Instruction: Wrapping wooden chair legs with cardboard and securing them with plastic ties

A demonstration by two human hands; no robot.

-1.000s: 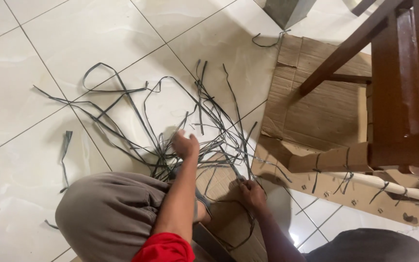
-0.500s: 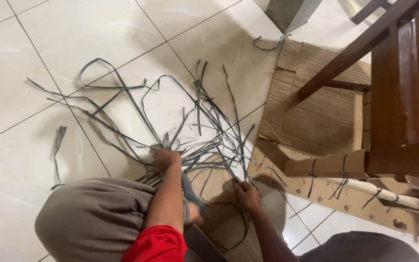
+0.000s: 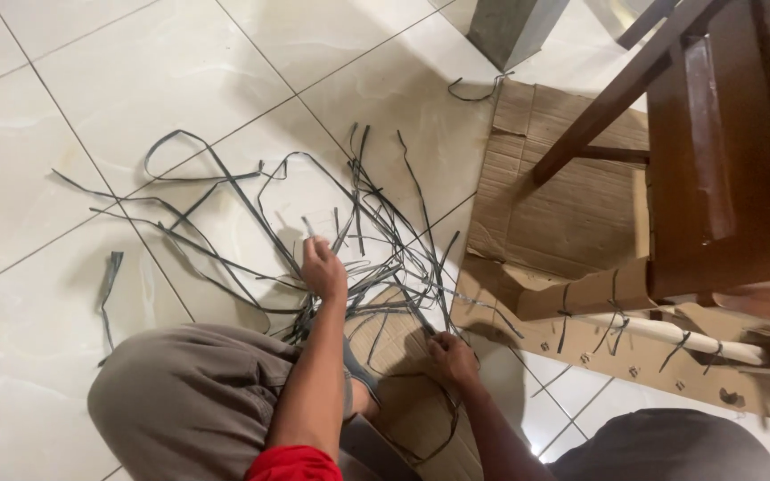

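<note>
We see a loose tangle of dark flat strips (image 3: 349, 240) spread over the pale tiled floor (image 3: 135, 80), its near edge running onto a piece of brown cardboard (image 3: 403, 356) between the person's knees. Our left hand (image 3: 323, 267) is in the middle of the tangle, fingers closed around a few strips that stand up out of the fist. Our right hand (image 3: 453, 356) rests lower on the cardboard, fingers pinched on the ends of strips at the tangle's near edge — both hands holding strips, well apart. One short strip (image 3: 109, 285) lies alone to the left on the tiles. To the right a larger flattened cardboard sheet (image 3: 563, 205) lies under a dark wooden chair (image 3: 715, 160) — a white rod (image 3: 670, 334) with dark ties around it lies at its near edge.
</note>
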